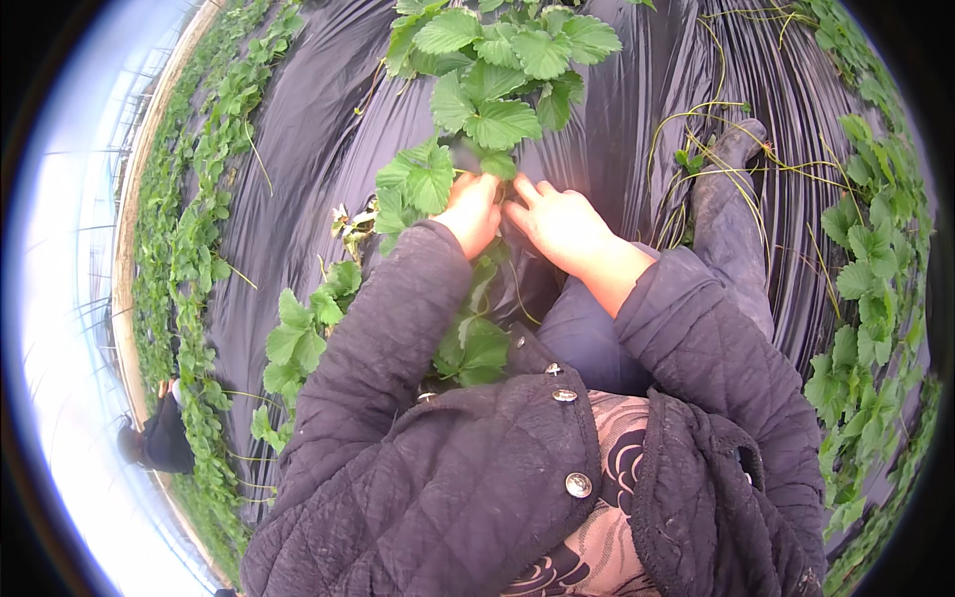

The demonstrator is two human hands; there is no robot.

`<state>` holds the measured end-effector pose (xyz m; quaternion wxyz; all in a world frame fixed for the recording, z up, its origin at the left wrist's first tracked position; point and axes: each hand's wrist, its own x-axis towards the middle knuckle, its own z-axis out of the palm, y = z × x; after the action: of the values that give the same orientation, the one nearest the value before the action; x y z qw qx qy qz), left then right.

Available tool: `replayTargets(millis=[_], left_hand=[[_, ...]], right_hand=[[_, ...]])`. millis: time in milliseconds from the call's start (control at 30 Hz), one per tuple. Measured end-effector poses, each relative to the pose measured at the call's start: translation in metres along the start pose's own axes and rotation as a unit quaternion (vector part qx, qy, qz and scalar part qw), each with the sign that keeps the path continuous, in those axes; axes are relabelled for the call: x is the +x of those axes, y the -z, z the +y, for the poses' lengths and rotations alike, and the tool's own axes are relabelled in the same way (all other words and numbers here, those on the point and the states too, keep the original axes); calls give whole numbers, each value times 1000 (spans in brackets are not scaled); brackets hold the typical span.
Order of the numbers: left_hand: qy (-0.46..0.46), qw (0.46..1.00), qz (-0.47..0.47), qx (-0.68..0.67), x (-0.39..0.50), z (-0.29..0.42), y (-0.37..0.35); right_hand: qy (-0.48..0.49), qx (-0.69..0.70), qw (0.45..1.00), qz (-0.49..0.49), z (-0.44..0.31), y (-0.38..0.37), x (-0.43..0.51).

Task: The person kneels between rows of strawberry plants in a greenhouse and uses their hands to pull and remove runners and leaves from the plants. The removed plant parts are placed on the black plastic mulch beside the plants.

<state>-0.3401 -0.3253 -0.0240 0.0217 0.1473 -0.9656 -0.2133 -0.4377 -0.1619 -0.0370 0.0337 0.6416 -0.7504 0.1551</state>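
Observation:
Both bare hands meet at the base of a strawberry plant [496, 97] growing through black plastic film. My left hand [474, 215] is among its stems, fingers bent, with a leaf cluster [421, 179] beside it. Close on the other side, my right hand [563, 227] has its thumb and bent fingers pointing toward the same stems. A small leaf [498, 166] hangs just above the fingertips. The fingertips and stems overlap, so any grip is hidden. Below the hands, more strawberry leaves [474, 351] show between my sleeves.
Black plastic film [298, 172] covers the ground in folds. Long runners [716, 112] trail over my boot [727, 164] at right. Strawberry rows stand at left [198, 224] and right [869, 254]. Withered leaves [358, 224] lie beside my left hand. Another person [160, 440] is at far left.

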Motion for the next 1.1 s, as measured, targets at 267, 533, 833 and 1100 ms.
replayTargets(millis=[267,533,833,1100], left_hand=[[14,999,19,43,-6,-3,-9],[-20,998,41,52,-7,-6,-14],[-49,996,74,28,-15,-4,-7],[-32,995,71,62,-17,-30,-27]], right_hand=[[-21,9,1000,-14,1,-1,1],[15,25,1000,5,4,-4,-6],[68,17,996,-52,-3,-11,-5],[-12,12,998,-54,2,-15,0]])
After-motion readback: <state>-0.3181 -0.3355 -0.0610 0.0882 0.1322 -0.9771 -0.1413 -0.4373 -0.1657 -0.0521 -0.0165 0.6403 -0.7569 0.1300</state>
